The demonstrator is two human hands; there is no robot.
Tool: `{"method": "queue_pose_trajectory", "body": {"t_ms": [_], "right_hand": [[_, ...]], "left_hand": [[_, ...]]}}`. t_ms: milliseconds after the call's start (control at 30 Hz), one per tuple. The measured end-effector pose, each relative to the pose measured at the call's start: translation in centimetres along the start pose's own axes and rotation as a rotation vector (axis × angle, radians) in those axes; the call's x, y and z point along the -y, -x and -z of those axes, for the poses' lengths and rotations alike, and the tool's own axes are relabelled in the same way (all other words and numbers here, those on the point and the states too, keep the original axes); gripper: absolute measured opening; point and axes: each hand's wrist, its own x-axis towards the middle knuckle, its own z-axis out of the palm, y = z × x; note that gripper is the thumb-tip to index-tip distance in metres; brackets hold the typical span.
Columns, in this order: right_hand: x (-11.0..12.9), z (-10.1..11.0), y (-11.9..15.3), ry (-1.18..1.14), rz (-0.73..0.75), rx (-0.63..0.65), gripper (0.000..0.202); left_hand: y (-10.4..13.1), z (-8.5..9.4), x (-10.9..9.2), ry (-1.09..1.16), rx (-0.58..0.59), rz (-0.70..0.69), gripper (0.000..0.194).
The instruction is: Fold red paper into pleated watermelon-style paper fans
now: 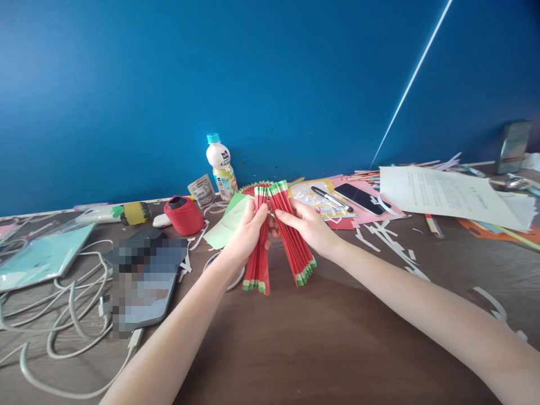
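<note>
Looped at near left on counter (261, 360): white cable (78, 395). Mid-scene, raised above counter: with left hand (246, 232), pinching left pleated red paper (258, 264) in thumb-and-finger grip; with right hand (310, 226), same grip, pinching right pleated red paper (295, 247). Close together at far ends, splayed at near ends. Far right: black-and-white marker (332, 199) beside black smartphone (361, 198). Farthest, left of centre: teal-capped bottle (223, 175) by blue wall (270, 84).

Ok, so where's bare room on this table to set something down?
The widest bare patch of table lies between your forearms, nearer you than the pleated red paper. A smaller one sits on the right, between the orange paper and the curved white strip. It's crowded on the left, with white cables and a device, and along the blue wall.
</note>
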Motion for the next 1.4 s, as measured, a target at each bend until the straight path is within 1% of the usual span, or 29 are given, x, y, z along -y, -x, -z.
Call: {"method": "queue_pose_trajectory", "body": {"t_ms": [267,467,767,967,1067,1200,1400], "right_hand": [[0.1,-0.2,0.2,0.012,-0.001,-0.012,0.015],[0.3,-0.3,0.3,0.04,-0.011,-0.053,0.016],[0.2,-0.2,0.3,0.117,0.045,-0.069,0.018],[0.2,-0.2,0.4,0.179,0.076,-0.068,0.02],[0.1,-0.1,0.4,0.195,0.082,-0.069,0.022],[0.0,-0.1,0.4,0.172,0.054,-0.082,0.025],[-0.2,-0.1,0.3,0.084,0.043,-0.051,0.029]], "left_hand": [[0.0,-0.2,-0.1,0.001,-0.015,0.017,0.018],[0.2,-0.6,-0.3,-0.009,-0.042,0.012,0.017],[0.5,-1.1,-0.3,0.05,-0.062,0.006,0.015],[0.8,-1.2,-0.7,0.023,-0.057,0.052,0.014],[0.8,-1.2,-0.5,0.04,-0.061,0.032,0.016],[0.7,-1.1,-0.3,0.067,-0.051,0.02,0.017],[0.8,-1.2,-0.4,0.059,-0.053,0.023,0.019]]}}
